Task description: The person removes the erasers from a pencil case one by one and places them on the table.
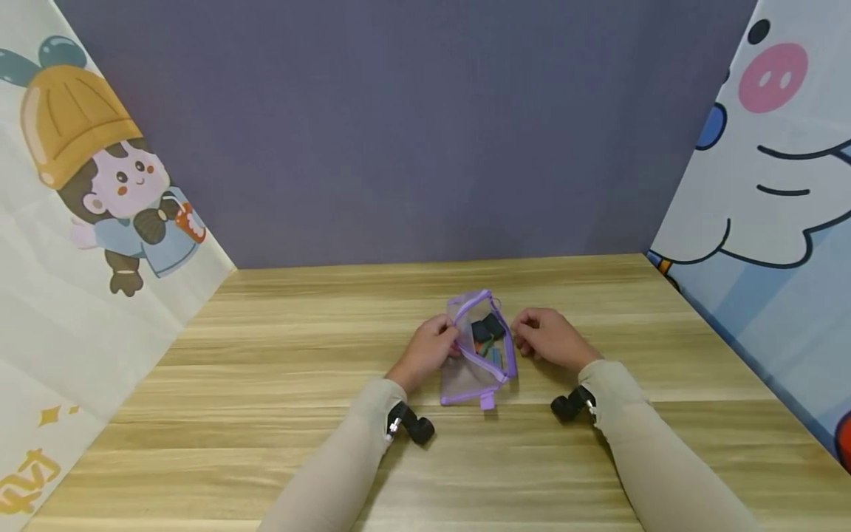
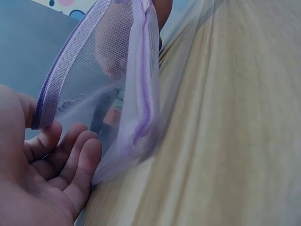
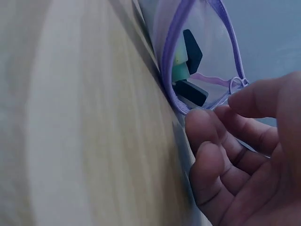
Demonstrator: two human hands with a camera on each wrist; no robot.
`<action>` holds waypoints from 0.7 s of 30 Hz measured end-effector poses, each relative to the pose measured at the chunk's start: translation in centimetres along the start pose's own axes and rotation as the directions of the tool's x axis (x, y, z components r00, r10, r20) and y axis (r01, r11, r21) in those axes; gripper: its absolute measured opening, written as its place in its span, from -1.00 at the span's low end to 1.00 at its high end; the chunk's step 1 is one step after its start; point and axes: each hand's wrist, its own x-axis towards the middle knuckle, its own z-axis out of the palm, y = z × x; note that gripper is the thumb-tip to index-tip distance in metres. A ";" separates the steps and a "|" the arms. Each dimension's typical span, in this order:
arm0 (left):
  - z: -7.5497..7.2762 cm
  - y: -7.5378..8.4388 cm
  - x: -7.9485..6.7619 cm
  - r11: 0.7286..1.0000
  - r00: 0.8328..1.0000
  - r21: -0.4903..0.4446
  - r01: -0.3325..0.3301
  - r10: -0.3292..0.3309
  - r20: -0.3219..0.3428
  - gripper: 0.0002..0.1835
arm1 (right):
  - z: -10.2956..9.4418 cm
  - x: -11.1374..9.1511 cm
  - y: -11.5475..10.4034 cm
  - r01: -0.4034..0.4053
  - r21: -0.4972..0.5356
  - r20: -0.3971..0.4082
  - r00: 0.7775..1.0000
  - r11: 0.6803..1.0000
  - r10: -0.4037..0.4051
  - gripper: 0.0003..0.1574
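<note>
A see-through mesh pouch (image 1: pixel 463 380) with purple zip edging lies on the table, its zip undone and its mouth spread apart. My left hand (image 1: pixel 431 346) pinches the left zip edge (image 2: pixel 51 94) between thumb and fingers. At the opposite rim is my right hand (image 1: pixel 548 338), fingers curled, with thumb and fingertips at the purple edge (image 3: pixel 175 42) near the zip pull ring (image 3: pixel 237 84); the exact contact is partly hidden. Inside the pouch are dark blocks (image 1: pixel 493 326), a green piece (image 3: pixel 180 70), an orange-red piece (image 2: pixel 112 116) and a blue piece (image 1: pixel 495 357).
The wood-grain table (image 1: pixel 266 384) stretches around the pouch on all sides. A grey-purple panel (image 1: pixel 425 133) stands behind it, with cartoon-printed sheets at the left (image 1: pixel 40 281) and right (image 1: pixel 764 207). A purple tab (image 1: pixel 487 400) sticks out from the pouch's near end.
</note>
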 end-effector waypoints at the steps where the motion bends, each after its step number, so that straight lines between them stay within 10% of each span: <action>1: 0.0 0.0 0.0 1.000 1.000 0.002 0.000 0.000 0.000 -0.83 | 0.1 -0.1 -0.1 0.002 -0.005 0.003 1.000 1.000 -0.002 -0.73; 21: 0.1 0.2 -0.1 1.000 1.000 0.000 0.016 -0.016 0.002 -0.82 | 0.6 -1.2 -0.9 0.070 -0.013 0.095 0.993 0.997 -0.068 -0.78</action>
